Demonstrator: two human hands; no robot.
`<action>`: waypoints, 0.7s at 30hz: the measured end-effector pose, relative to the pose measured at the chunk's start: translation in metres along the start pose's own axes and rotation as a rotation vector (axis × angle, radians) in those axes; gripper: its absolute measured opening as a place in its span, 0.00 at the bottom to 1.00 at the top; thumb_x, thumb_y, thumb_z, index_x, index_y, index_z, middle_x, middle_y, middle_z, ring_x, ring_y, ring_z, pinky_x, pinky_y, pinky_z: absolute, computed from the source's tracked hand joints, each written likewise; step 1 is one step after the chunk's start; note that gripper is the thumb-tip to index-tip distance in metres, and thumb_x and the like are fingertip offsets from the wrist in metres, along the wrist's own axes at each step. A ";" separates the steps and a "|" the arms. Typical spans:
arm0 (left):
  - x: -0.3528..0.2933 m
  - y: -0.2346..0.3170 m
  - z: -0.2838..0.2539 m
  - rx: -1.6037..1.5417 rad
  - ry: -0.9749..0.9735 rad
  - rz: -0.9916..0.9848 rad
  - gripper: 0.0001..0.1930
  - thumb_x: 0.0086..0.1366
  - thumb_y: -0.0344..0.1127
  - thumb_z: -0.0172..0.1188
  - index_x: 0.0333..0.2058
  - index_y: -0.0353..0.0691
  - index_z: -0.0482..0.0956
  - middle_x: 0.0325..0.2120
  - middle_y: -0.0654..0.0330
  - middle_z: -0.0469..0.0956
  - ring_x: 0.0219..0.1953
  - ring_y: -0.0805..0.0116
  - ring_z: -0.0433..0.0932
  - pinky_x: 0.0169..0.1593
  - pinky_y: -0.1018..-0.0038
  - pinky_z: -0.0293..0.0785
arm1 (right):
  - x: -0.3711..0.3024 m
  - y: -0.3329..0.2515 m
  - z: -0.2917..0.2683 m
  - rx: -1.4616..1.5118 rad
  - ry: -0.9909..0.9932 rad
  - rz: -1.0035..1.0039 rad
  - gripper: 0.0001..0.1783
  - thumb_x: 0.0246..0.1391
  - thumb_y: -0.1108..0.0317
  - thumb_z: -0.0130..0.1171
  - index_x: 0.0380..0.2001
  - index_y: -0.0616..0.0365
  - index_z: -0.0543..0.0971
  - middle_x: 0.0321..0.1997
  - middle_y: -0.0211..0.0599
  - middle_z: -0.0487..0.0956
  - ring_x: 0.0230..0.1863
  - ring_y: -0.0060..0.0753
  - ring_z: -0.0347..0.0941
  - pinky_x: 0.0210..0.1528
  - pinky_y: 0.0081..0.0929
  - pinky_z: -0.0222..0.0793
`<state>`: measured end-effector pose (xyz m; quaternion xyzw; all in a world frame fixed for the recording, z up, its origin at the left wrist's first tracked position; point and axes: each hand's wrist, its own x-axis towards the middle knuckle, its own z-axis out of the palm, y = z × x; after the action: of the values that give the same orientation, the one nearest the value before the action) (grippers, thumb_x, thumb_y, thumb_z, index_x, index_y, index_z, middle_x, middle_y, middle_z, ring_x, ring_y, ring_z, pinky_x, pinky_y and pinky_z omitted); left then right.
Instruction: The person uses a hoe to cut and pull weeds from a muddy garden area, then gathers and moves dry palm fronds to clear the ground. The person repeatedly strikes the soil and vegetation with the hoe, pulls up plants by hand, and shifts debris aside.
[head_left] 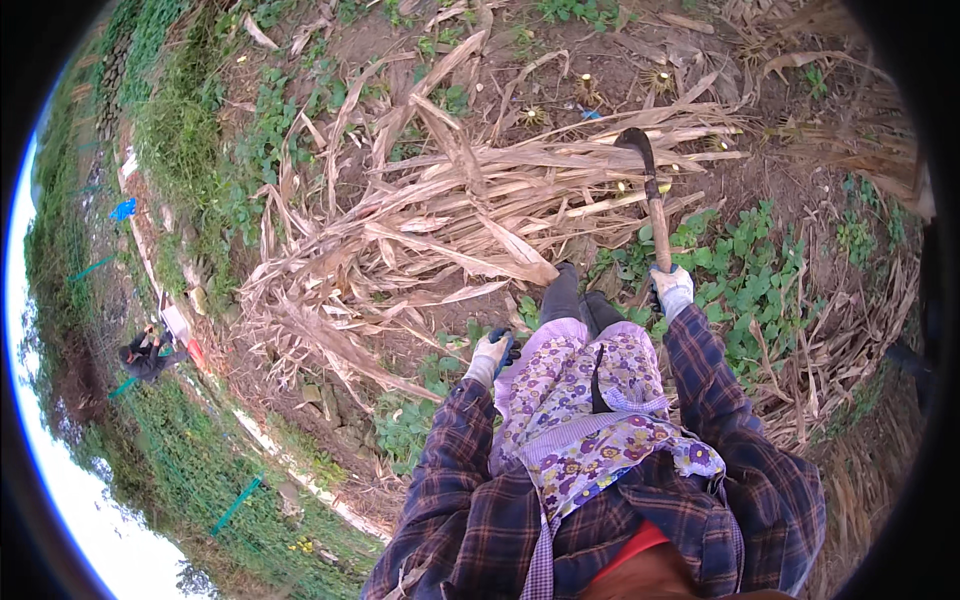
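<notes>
My right hand, in a white and dark work glove, is wrapped round the wooden handle of a sickle. Its dark curved blade points away from me, above the cut ends of a heap of dry corn stalks. To the left of my legs hangs my left hand, gloved the same way. Its fingers are loosely bent and apart, and I see nothing in them. That hand is off the stalks, whose dry leaves spread out to the left.
Cut stubble stands in the soil beyond the heap. Green leafy plants grow by my right hand. More dry stalks lie at the right. Far left, another person is low down near a pale strip edging the plot.
</notes>
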<state>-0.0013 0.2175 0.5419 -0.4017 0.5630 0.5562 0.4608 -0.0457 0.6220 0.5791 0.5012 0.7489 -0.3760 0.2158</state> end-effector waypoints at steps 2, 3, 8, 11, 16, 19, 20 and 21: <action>-0.016 -0.010 0.001 0.016 -0.032 -0.003 0.16 0.66 0.41 0.55 0.50 0.43 0.74 0.30 0.56 0.81 0.23 0.66 0.80 0.21 0.74 0.72 | 0.005 -0.006 0.007 0.144 -0.086 -0.032 0.15 0.47 0.60 0.65 0.31 0.60 0.77 0.21 0.33 0.77 0.18 0.28 0.71 0.24 0.30 0.69; -0.025 -0.009 0.006 0.023 -0.043 0.024 0.17 0.66 0.41 0.54 0.50 0.43 0.73 0.30 0.56 0.81 0.23 0.66 0.80 0.21 0.74 0.72 | 0.026 -0.001 0.014 0.043 -0.068 -0.164 0.18 0.47 0.55 0.63 0.33 0.60 0.78 0.25 0.38 0.79 0.25 0.33 0.74 0.29 0.33 0.71; -0.057 -0.048 -0.020 -0.031 0.026 0.018 0.16 0.66 0.42 0.54 0.50 0.45 0.72 0.33 0.53 0.82 0.25 0.63 0.82 0.24 0.72 0.75 | -0.038 -0.114 0.035 -0.398 -0.078 -0.415 0.24 0.49 0.46 0.56 0.35 0.57 0.79 0.33 0.50 0.81 0.39 0.48 0.79 0.41 0.41 0.73; -0.084 -0.031 -0.011 0.213 0.049 -0.019 0.15 0.65 0.39 0.55 0.49 0.44 0.74 0.32 0.54 0.82 0.25 0.66 0.81 0.25 0.71 0.76 | -0.024 -0.132 0.060 -0.540 -0.075 -0.501 0.24 0.50 0.46 0.55 0.38 0.57 0.77 0.37 0.48 0.81 0.40 0.51 0.77 0.42 0.42 0.72; -0.110 0.020 -0.007 1.032 0.143 0.200 0.26 0.56 0.54 0.57 0.52 0.51 0.73 0.47 0.50 0.77 0.49 0.50 0.75 0.53 0.61 0.70 | -0.026 -0.144 0.096 -0.928 -0.293 -0.514 0.25 0.51 0.51 0.54 0.45 0.58 0.76 0.42 0.50 0.80 0.47 0.45 0.77 0.50 0.38 0.72; -0.150 0.076 -0.011 1.077 0.206 0.349 0.27 0.56 0.51 0.59 0.54 0.51 0.71 0.45 0.51 0.78 0.47 0.52 0.77 0.51 0.61 0.72 | -0.068 -0.149 0.093 -0.892 -0.329 -0.544 0.27 0.50 0.49 0.55 0.44 0.61 0.76 0.42 0.51 0.80 0.46 0.45 0.78 0.48 0.39 0.72; -0.169 0.106 -0.010 1.073 0.199 0.448 0.27 0.56 0.50 0.59 0.54 0.50 0.72 0.44 0.51 0.78 0.46 0.51 0.77 0.50 0.62 0.72 | -0.061 -0.140 0.092 -0.813 -0.354 -0.502 0.27 0.49 0.48 0.56 0.41 0.62 0.78 0.38 0.49 0.81 0.41 0.44 0.79 0.44 0.39 0.73; -0.186 0.140 -0.007 1.065 0.184 0.555 0.26 0.56 0.49 0.59 0.54 0.50 0.72 0.44 0.51 0.79 0.45 0.51 0.78 0.49 0.63 0.73 | -0.046 -0.129 0.093 -0.733 -0.368 -0.458 0.26 0.49 0.47 0.57 0.38 0.62 0.79 0.34 0.47 0.82 0.37 0.43 0.80 0.40 0.38 0.74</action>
<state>-0.0897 0.2071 0.7568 -0.0004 0.8852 0.2602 0.3855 -0.1501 0.4947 0.5986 0.1386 0.8729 -0.2074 0.4193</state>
